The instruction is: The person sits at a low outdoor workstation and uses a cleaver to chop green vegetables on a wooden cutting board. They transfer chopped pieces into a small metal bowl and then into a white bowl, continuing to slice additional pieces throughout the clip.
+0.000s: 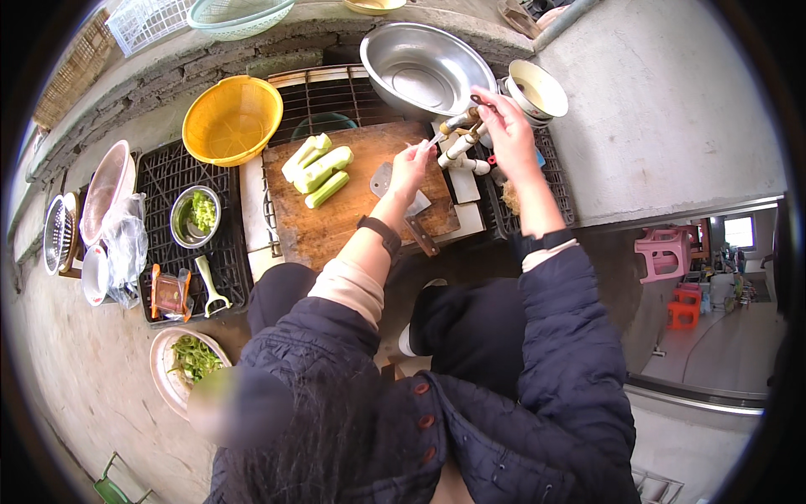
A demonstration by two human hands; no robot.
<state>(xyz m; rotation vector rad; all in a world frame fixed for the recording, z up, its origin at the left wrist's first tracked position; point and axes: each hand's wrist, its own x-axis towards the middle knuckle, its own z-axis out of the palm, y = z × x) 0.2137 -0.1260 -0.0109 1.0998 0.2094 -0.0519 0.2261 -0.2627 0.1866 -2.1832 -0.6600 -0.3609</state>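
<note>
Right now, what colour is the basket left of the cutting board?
Yellow basket, best seen in the head view.

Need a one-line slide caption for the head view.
Both hands, left hand and right hand, at a white tap beside a wooden cutting board with peeled green vegetable pieces.

The cleaver (403, 202) on the board (336, 220) is partly covered by the left hand (409, 168) and its arm. What is pinched in the left fingers is too small to be told. The tap (460, 147) is partly hidden by the right hand (509, 134). A white basket (147, 21) and a green bowl (239, 15) are cut off at the top edge. A patch near the plate (164, 370) is blurred.
</note>
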